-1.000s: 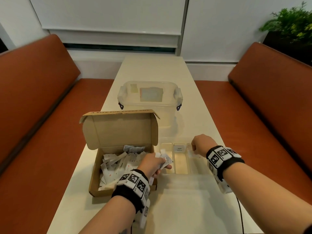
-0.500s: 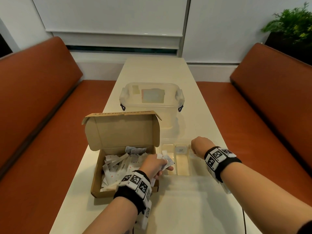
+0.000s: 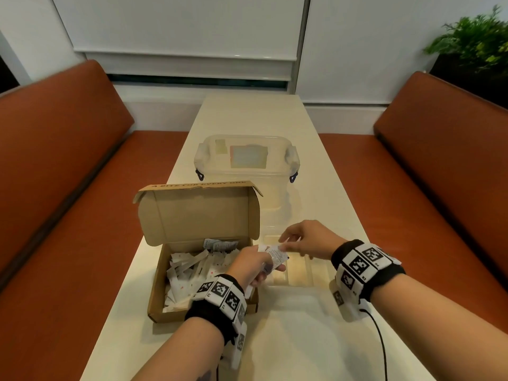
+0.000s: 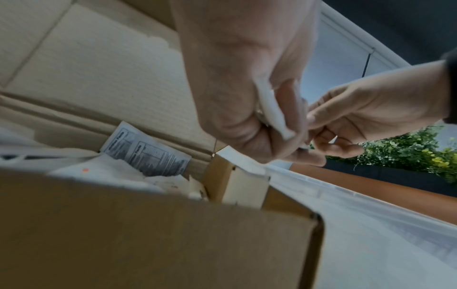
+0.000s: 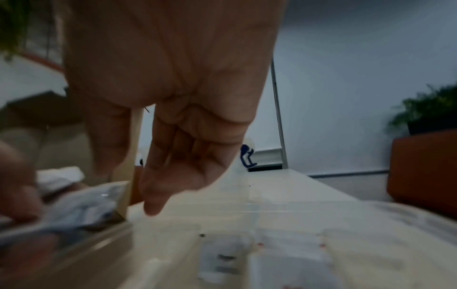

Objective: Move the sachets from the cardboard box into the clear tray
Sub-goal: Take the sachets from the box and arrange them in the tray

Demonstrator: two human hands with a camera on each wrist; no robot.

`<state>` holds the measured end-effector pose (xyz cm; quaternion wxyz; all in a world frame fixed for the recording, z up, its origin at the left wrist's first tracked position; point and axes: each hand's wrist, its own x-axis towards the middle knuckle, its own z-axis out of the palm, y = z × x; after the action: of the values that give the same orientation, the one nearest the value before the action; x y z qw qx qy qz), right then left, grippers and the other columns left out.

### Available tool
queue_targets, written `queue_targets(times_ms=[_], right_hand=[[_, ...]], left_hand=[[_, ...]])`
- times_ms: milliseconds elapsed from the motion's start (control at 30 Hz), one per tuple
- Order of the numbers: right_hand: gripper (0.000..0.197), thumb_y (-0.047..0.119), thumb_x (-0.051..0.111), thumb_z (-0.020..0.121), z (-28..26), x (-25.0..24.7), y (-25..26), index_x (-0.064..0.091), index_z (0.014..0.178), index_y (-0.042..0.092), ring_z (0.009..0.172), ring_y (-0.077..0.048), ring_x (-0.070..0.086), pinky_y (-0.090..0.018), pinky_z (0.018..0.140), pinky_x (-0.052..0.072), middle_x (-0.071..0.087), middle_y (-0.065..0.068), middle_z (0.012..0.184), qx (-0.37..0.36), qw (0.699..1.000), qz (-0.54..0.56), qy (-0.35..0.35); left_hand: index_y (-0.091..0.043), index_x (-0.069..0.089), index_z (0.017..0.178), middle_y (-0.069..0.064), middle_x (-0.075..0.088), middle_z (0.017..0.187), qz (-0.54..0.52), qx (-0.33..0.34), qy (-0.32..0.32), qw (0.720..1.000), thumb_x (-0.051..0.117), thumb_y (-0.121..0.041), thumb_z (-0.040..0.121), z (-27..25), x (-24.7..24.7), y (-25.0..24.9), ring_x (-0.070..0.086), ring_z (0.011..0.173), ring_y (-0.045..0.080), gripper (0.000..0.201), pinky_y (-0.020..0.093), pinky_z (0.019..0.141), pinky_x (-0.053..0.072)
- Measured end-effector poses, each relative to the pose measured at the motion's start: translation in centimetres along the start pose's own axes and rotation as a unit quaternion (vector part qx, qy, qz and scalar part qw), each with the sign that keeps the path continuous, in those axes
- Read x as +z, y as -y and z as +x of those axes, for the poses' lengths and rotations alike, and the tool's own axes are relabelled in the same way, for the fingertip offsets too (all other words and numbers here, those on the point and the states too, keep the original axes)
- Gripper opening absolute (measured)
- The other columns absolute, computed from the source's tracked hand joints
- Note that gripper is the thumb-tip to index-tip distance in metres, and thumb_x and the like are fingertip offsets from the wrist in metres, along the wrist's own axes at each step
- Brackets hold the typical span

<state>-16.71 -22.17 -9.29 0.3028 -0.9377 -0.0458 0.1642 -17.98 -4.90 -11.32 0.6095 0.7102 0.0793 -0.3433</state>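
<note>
While many sachets (image 3: pixel 192 273) are left heaped in the cardboard box (image 3: pixel 156 292) on the counter (image 3: pixel 288 339), a small bunch (image 3: pixel 276 255) is clutched by the left hand (image 3: pixel 251 266) and pinched at its top by the right hand (image 3: pixel 308 239) over the clear tray (image 3: pixel 319 273), where few are seen; most is judged undone.

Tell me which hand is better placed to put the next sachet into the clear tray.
Right hand, probably: it hovers over the clear tray and its fingers already reach the sachets that the left hand grips.
</note>
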Motion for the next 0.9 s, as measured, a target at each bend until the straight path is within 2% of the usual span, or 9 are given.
queue_targets(times_ms=[100,167,267,433,533,600,733,800,900], right_hand=[[0.02,0.018,0.074,0.08,0.1,0.6,0.7,0.066,0.099,0.019,0.054,-0.002,0.055,-0.013,0.045,0.046,0.065,0.004,0.076,0.002,0.999,0.04,0.02],[0.017,0.013,0.076,0.078,0.1,0.6,0.8,0.064,0.09,0.016,0.055,-0.005,0.055,-0.014,0.045,0.046,0.063,0.002,0.076,0.003,0.998,0.06,0.003],[0.012,0.011,0.075,0.078,-0.1,0.1,0.6,0.065,0.08,0.016,0.055,-0.004,0.057,-0.013,0.047,0.045,0.063,0.002,0.076,-0.013,0.996,0.083,-0.02],[0.013,0.004,0.076,0.073,-1.1,-0.9,-0.3,0.069,0.069,0.015,0.056,0.0,0.063,-0.01,0.057,0.048,0.07,0.003,0.069,-0.009,0.988,0.147,-0.048],[0.013,0.004,0.077,0.073,-1.7,-0.9,-1.0,0.071,0.071,0.015,0.06,0.008,0.062,-0.003,0.059,0.042,0.07,0.006,0.074,0.002,0.992,0.123,-0.03],[0.015,0.0,0.07,0.078,-1.9,-0.8,-1.2,0.071,0.075,0.014,0.062,0.008,0.063,-0.003,0.059,0.044,0.07,0.008,0.077,0.016,0.991,0.13,-0.026],[0.02,-0.005,0.049,0.088,-2.3,-1.0,-1.7,0.065,0.088,0.006,0.064,-0.01,0.07,-0.016,0.058,0.055,0.071,-0.007,0.084,0.064,0.964,0.255,-0.035],[0.01,0.002,0.06,0.088,-2.5,-1.1,-1.8,0.064,0.092,0.01,0.062,-0.014,0.069,-0.019,0.056,0.056,0.071,-0.01,0.082,0.06,0.966,0.251,-0.028],[0.018,0.0,0.072,0.079,-2.5,-1.4,-2.3,0.065,0.088,0.014,0.055,-0.009,0.066,-0.017,0.055,0.054,0.07,-0.006,0.076,0.051,0.98,0.192,-0.021]], left_hand=[[-0.008,0.054,0.101,0.004,0.073,0.073,-0.015,0.007,0.004,1.0,0.047,0.008,0.078,0.0,0.1,0.0,0.033,0.037,0.009,0.029,0.014,0.038,0.025],[-0.006,0.055,0.108,0.007,0.073,0.078,-0.026,0.004,-0.006,1.0,0.05,0.003,0.082,0.2,0.1,0.2,0.032,0.036,0.007,0.028,0.014,0.037,0.025],[-0.005,0.053,0.116,0.01,0.072,0.086,-0.041,-0.019,-0.039,0.998,0.057,-0.021,0.091,0.5,-0.2,0.5,0.031,0.037,0.007,0.031,0.017,0.038,0.026],[-0.004,0.059,0.099,0.012,0.072,0.085,-0.116,-0.021,-0.018,0.993,0.046,-0.042,0.096,0.2,-0.3,0.3,0.026,0.035,0.007,0.041,0.014,0.036,0.02],[-0.003,0.064,0.105,0.01,0.07,0.088,-0.087,0.017,-0.026,0.996,0.063,-0.023,0.089,0.1,0.2,0.4,0.028,0.041,0.009,0.026,0.015,0.037,0.023],[-0.007,0.065,0.095,0.01,0.061,0.08,-0.075,0.044,-0.038,0.996,0.066,-0.01,0.086,0.2,0.5,0.5,0.031,0.037,0.006,0.01,0.015,0.035,0.024],[-0.012,0.061,0.085,0.005,0.057,0.068,-0.058,0.074,-0.081,0.992,0.068,-0.008,0.084,0.8,1.3,0.6,0.034,0.04,0.008,0.008,0.014,0.034,0.027],[-0.011,0.061,0.087,0.003,0.053,0.064,-0.054,0.084,-0.087,0.991,0.069,-0.01,0.083,1.1,1.9,0.6,0.033,0.042,0.009,0.009,0.015,0.035,0.026],[-0.011,0.062,0.089,0.002,0.054,0.062,-0.027,0.089,-0.081,0.992,0.07,-0.013,0.083,1.3,2.5,0.6,0.034,0.042,0.009,0.01,0.016,0.037,0.026]])
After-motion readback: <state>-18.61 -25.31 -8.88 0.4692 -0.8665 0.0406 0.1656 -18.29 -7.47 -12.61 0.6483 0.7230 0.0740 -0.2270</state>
